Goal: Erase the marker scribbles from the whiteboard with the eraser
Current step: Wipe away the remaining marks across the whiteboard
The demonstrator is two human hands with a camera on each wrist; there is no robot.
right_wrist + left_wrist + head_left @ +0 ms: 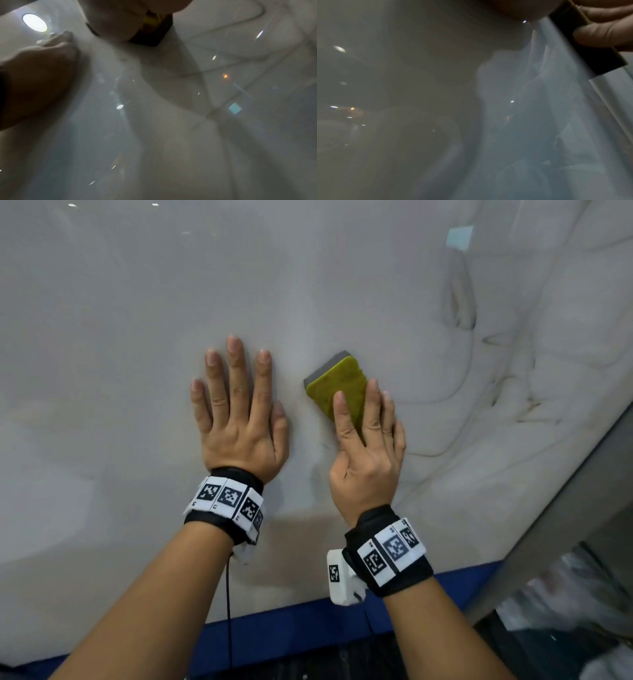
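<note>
Now | left hand (pixel 239 422) flat on whiteboard (pixel 102 337), fingers (pixel 236 378) straight | right hand (pixel 366 460) apparently gripping eraser (pixel 339 385)

Left hand (pixel 239 419) lies flat, fingers spread — right hand (pixel 368 453) holds a thumb-and-fingers grip.

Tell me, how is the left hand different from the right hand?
The left hand lies flat on the whiteboard with fingers spread and holds nothing; the right hand holds the eraser against it. The right hand is nearer the faint scribbles; the left hand sits on a cleaner part. Both wear black wristbands with black-and-white tags.
</note>
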